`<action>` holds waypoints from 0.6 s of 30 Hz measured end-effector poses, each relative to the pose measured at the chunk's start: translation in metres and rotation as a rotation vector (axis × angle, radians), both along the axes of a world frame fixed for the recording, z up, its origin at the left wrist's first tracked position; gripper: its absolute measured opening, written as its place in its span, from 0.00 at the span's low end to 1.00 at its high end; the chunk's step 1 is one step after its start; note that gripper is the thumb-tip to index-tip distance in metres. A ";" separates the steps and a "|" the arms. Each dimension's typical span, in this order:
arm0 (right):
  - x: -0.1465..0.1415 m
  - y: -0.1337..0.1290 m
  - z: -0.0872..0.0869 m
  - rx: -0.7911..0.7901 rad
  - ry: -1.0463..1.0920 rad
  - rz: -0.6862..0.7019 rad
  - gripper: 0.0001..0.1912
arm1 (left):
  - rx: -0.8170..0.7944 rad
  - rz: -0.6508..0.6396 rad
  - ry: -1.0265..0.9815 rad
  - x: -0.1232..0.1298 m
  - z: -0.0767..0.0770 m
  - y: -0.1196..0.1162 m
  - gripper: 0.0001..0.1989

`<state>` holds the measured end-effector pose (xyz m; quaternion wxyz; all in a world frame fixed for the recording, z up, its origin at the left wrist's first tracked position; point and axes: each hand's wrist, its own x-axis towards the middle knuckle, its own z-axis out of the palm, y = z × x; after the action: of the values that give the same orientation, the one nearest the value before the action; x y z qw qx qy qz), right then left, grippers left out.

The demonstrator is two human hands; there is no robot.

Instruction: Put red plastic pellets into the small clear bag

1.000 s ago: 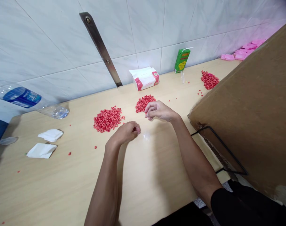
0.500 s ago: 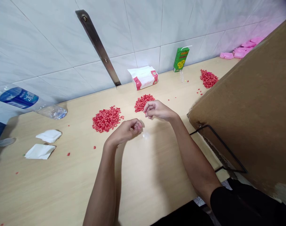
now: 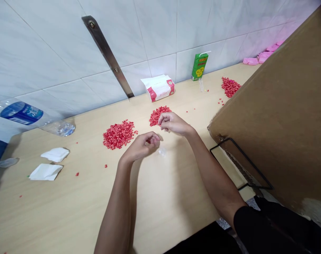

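Observation:
My left hand is over the middle of the table, its fingers curled together; what they hold, if anything, is too small to make out. To its left lies a large pile of small red pieces. My right hand is pinched at the near right edge of a smaller red pile, and its fingertips hide anything between them. The two hands are close but apart. A small clear plastic item lies just below my left fingertips.
A tissue pack and a green drink carton stand by the wall. A third red pile is at right, beside a large brown box. Folded white tissues and a plastic bottle are at left.
The view has shifted slightly. My right hand has moved a little left, closer to my left hand. Both hands keep their curled shape.

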<state>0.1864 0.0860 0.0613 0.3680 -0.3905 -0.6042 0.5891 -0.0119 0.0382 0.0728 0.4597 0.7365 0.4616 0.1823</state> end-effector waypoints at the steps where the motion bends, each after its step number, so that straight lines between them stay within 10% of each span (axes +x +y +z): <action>1: -0.003 0.000 -0.001 0.005 -0.006 -0.017 0.05 | -0.004 0.011 -0.013 0.000 -0.003 0.001 0.11; 10: -0.029 0.001 -0.038 0.151 -0.029 -0.363 0.06 | 0.277 0.453 -0.058 0.004 -0.050 0.003 0.13; 18: -0.036 -0.053 -0.046 0.149 -0.122 -0.531 0.12 | 0.498 0.742 -0.025 0.015 -0.053 -0.023 0.15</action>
<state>0.1503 0.0329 0.0149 0.5000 -0.5417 -0.5436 0.4013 0.0030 0.0155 0.0194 0.1772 0.6070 0.6310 0.4494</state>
